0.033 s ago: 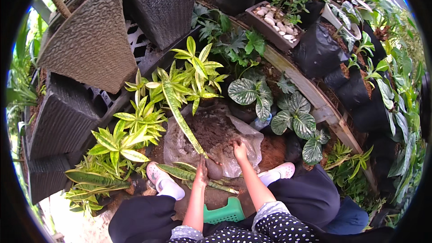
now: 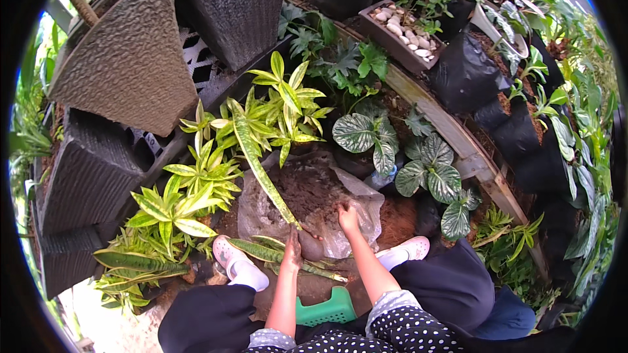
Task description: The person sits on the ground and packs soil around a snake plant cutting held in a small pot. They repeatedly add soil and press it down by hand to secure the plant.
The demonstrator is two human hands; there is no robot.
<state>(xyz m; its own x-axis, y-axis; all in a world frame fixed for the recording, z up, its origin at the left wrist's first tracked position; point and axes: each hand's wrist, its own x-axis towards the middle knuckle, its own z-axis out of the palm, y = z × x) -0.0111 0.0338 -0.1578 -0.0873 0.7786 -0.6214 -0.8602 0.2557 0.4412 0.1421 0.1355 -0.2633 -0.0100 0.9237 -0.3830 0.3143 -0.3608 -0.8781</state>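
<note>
Soil fills an open clear plastic bag on the ground between the person's feet. The right hand rests fingers-down in it, grasping nothing visible. The left hand is closed around the base of a long mottled leaf. Nothing has shifted from the earlier frame. Fingertips are too small to make out; a green stool is half hidden.

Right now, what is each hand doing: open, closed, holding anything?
Left hand: closed around the base of the long mottled leaf.
Right hand: fingers down in the soil on the clear plastic bag; its grip cannot be told.
</note>
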